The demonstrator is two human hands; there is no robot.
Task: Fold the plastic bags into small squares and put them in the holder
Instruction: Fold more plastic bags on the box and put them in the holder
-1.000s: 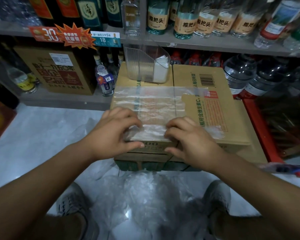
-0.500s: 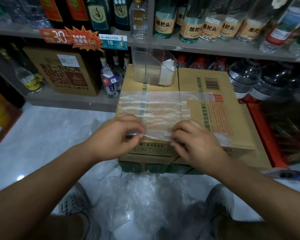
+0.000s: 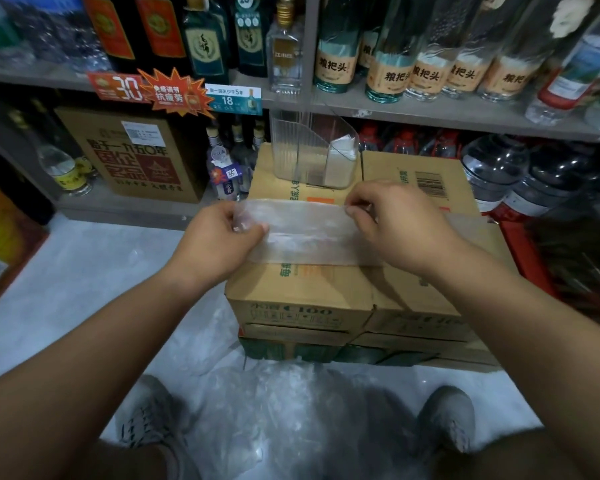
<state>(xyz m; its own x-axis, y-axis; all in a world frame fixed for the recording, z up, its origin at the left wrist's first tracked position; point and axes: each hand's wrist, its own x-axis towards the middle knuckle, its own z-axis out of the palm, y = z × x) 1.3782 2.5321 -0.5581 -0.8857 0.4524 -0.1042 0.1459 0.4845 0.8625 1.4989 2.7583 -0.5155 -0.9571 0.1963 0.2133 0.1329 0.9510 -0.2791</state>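
A clear plastic bag (image 3: 309,233) lies as a folded band across the top of a cardboard box (image 3: 312,289). My left hand (image 3: 219,244) pinches the bag's left end and my right hand (image 3: 395,220) pinches its upper right edge, which is lifted off the box. A clear plastic holder (image 3: 302,150) stands at the box's far edge, with folded white bags (image 3: 343,154) in its right part. A heap of loose clear bags (image 3: 284,410) lies on the floor between my shoes.
Shelves with bottles (image 3: 388,67) run behind the box. A brown carton (image 3: 132,154) stands on the lower shelf at left, large water bottles (image 3: 499,168) at right. A red crate (image 3: 527,251) sits right of the box. The floor (image 3: 84,271) is pale.
Both hands have gone from the bag's near edge to its far side, carrying that edge over. The bag is now a narrower band. The camera has tilted down.
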